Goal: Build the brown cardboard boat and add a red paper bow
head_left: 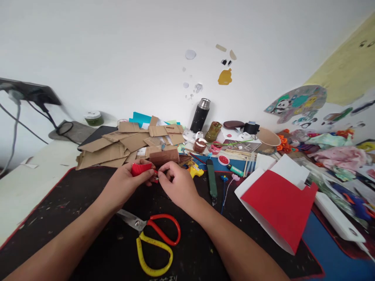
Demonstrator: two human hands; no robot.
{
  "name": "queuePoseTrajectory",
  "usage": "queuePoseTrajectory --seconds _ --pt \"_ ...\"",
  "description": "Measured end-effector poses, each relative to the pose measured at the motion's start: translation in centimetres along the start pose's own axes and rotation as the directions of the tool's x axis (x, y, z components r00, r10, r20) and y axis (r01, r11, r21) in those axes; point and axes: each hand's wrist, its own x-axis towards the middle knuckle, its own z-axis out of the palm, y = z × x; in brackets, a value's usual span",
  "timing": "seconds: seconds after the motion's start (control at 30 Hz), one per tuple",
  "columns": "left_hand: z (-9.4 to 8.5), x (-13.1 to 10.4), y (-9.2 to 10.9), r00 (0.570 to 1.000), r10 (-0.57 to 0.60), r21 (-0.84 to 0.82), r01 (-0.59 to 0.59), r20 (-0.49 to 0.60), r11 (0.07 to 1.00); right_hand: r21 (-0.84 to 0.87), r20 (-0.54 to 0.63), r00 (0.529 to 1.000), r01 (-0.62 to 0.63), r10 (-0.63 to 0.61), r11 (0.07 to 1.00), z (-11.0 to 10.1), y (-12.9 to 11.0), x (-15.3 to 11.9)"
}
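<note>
My left hand is closed around a curled piece of red corrugated paper, whose ridged side faces up. Beside it, my right hand pinches with thumb and forefinger at a small red part by the left fingertips; what exactly lies between those fingers is hidden. Below both hands, scissors with one red and one yellow handle lie on the black mat. Just behind the hands rests a brown paper roll. A yellow glue gun is to the right of my right hand.
Flat cardboard pieces are piled at the back left. A green utility knife lies right of my hands, near a folded red sheet. A black thermos stands by the wall. Cables hang at the left.
</note>
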Motion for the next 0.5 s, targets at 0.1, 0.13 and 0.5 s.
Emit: queuePoseTrajectory --seconds 0.1,0.13,0.5 --pt "-0.2 -0.1 0.2 1.000 0.007 0.047 -0.008 0.018 0.999 0.081 0.031 0.999 -0.023 0.021 0.996 -0.4 0.4 -0.1" --pt "-0.2 -0.1 0.3 1.000 0.007 0.058 -0.009 0.025 0.998 0.099 0.044 0.999 -0.031 0.026 0.995 -0.5 0.5 -0.2" --pt "0.0 -0.5 0.8 0.993 -0.041 -0.026 0.044 0.108 0.999 0.267 0.227 0.970 -0.152 0.091 0.952 -1.8 0.3 -0.8"
